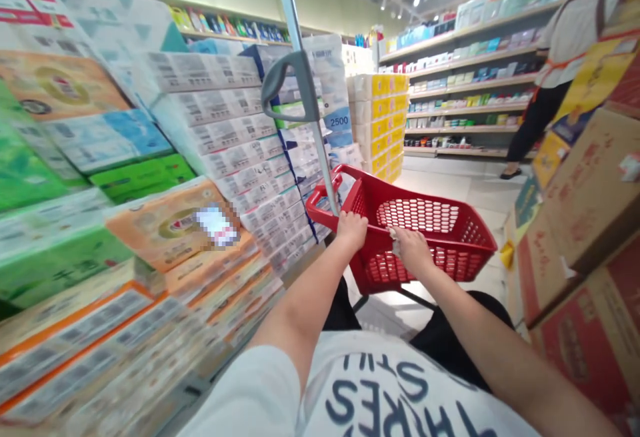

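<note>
red basket [435, 217] ahead | left hand [351, 229] gripping its near rim | right hand [413, 250] likewise

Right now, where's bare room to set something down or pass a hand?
The red basket shows nothing inside, past the left hand and right hand gripping its near rim. Bare floor runs between the yellow packs and cardboard boxes. Crowded: tissue packs stacked tight at left; a person by the shelves.
</note>
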Motion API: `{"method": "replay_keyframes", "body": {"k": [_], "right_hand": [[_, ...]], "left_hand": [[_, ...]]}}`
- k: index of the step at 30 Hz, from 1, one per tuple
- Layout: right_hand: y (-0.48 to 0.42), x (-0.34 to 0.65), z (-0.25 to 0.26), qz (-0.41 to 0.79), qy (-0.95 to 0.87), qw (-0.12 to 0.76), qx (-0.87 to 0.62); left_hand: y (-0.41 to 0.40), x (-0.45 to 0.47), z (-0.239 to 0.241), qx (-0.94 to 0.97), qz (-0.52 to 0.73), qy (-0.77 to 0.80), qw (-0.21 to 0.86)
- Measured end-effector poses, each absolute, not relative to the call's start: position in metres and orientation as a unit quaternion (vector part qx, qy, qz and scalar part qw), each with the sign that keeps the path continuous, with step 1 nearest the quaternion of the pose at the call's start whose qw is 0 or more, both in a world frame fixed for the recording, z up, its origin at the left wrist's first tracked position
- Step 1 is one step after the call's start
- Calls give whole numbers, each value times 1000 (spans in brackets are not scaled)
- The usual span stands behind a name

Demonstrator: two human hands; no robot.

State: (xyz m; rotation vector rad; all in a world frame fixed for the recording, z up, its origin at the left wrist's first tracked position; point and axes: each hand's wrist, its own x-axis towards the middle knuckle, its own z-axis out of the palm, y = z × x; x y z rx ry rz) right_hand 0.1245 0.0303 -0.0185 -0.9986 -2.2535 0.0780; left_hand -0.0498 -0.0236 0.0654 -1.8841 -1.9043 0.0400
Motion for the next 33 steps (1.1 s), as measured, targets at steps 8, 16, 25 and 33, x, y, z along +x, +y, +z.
{"method": "replay_keyframes", "body": {"k": [8,16,25,33], "right_hand": [[28,97,-14,47,-861,364,-351],[37,131,-8,50,-833,326,-444],[23,124,-24,-19,-841,351,-412],[22,99,-16,10,-857,370,-359]], "left_hand": [[-21,-48,66,-697,-23,-679,231],[-23,-45,63,-715,-52,-660,224],[-26,-61,64,-711,-51,-665,225],[-30,-51,64,-697,-60,-675,233]]}}
